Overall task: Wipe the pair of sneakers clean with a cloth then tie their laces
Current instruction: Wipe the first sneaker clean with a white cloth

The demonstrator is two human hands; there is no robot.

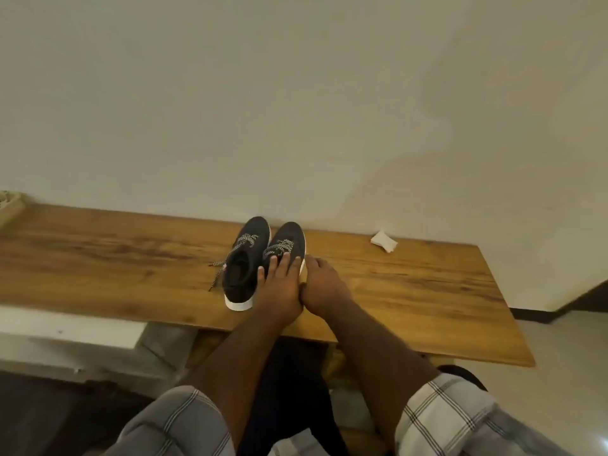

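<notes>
Two black sneakers with white soles stand side by side on the wooden table (411, 291), toes toward the wall. The left sneaker (245, 261) has loose speckled laces (218, 268) trailing onto the table. My left hand (279, 284) lies flat over the heel part of the right sneaker (286, 240), fingers spread on its top. My right hand (324, 284) rests against that shoe's right side, fingers curled at the sole. A folded white cloth (384, 241) lies on the table to the right, near the wall, apart from both hands.
A pale wall rises right behind the table. A woven object (10, 205) sits at the table's far left end. A white ledge (65, 334) lies below the table's near left edge. The table's right end stops near the tiled floor (566, 350).
</notes>
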